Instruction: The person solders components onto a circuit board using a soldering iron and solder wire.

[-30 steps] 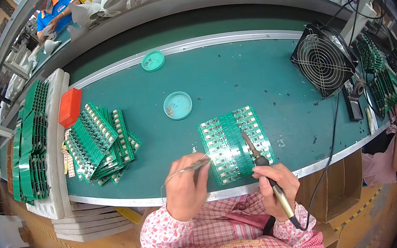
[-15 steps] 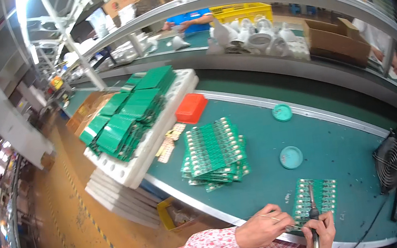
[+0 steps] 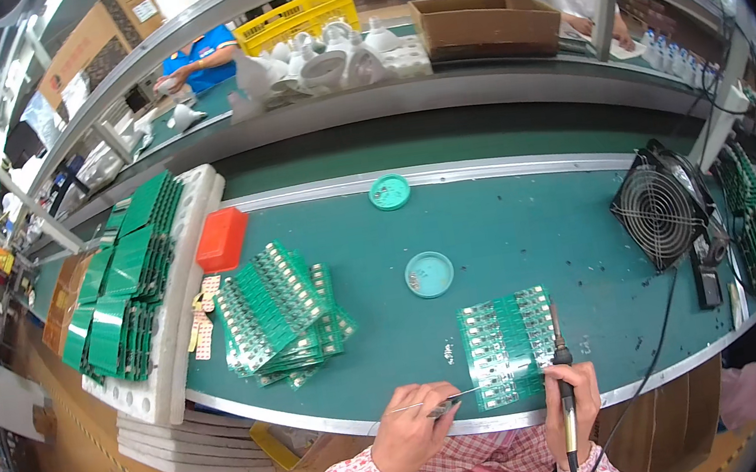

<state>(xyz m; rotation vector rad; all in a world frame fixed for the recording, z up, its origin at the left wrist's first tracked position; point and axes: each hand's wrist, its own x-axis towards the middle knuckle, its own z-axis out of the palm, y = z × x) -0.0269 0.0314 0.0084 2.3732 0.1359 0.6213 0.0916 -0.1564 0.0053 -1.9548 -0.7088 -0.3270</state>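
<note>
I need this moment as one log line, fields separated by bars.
left hand: holding thin strand | right hand: holding soldering iron | circuit-board panel: flat on green bench | fan: right of panel

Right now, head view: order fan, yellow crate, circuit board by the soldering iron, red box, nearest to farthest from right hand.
1. Circuit board, ahead-left of the right hand
2. Fan, right side
3. Red box, left side
4. Yellow crate, top of picture
</note>
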